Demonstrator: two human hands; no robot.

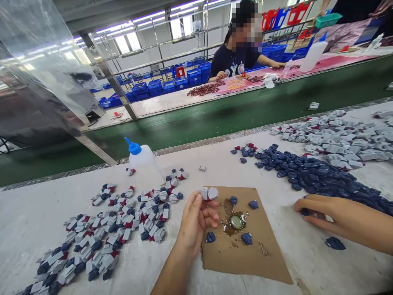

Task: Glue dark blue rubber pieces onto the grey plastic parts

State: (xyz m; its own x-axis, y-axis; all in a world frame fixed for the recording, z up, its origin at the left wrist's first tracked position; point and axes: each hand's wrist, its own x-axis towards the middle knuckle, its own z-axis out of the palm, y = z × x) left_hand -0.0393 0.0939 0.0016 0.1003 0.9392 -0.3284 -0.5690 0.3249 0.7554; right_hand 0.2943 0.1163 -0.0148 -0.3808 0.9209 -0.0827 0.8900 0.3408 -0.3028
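Observation:
My left hand (194, 225) is closed, pinching a small grey plastic piece (209, 193) with a bit of dark red, above the left edge of a brown cardboard sheet (245, 262). On the sheet a bottle cap (236, 221) holds clear liquid, with wet brown stains around it. Several dark blue plastic pieces (247, 238) lie about the cap. To the right, my right hand (334, 215) has its fingers curled around a dark blue piece (305, 212) at the table, partly hidden by the fingers. Another loose blue piece (335, 243) lies just below that hand.
A heap of blue pieces (313, 172) and one of grey parts (346, 139) spread at right. Joined grey, red and blue assemblies (101, 241) cover the left. A squeeze bottle (144, 164) stands behind them. Past a green conveyor belt (196, 127), a person (233, 61) works.

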